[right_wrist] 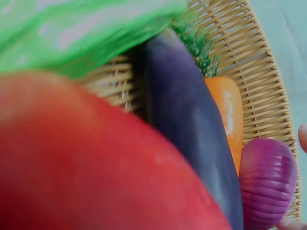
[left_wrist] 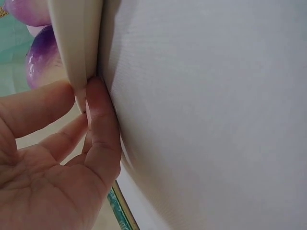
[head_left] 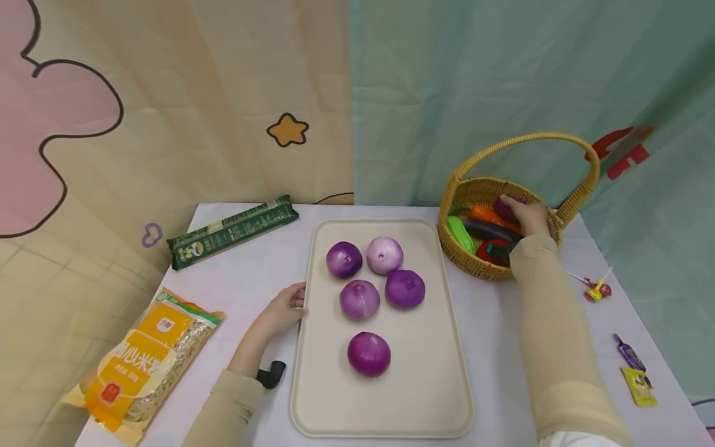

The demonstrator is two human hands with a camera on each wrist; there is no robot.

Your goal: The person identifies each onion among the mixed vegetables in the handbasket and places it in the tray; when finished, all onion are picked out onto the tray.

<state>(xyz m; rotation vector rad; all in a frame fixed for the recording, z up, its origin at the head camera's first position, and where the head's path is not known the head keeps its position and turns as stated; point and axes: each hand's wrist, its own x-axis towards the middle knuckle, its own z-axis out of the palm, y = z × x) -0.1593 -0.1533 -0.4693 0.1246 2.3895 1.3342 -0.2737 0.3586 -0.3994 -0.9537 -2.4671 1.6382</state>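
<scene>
My left hand [head_left: 283, 309] pinches the left edge of the beige tray [head_left: 413, 391], thumb on top and a finger underneath in the left wrist view. Several purple onions lie on the tray, the nearest one [head_left: 368, 354] darker magenta. At the back right, my right hand [head_left: 532, 218] reaches into the wicker basket [head_left: 475, 265] at a purple onion [right_wrist: 267, 177]. Its fingertips [right_wrist: 290, 223] show at the onion's lower side, another apart from its upper side. A dark eggplant [right_wrist: 184, 110], an orange carrot [right_wrist: 228, 108] and a red pepper [head_left: 491, 250] lie there too.
A green pepper-like vegetable [head_left: 460, 234] is in the basket, under its tall arched handle [head_left: 525, 138]. A green noodle packet [head_left: 234, 231] and a yellow food bag [head_left: 146, 366] lie left. Lollipops [head_left: 599, 290] and wrapped sweets [head_left: 638, 386] lie at right.
</scene>
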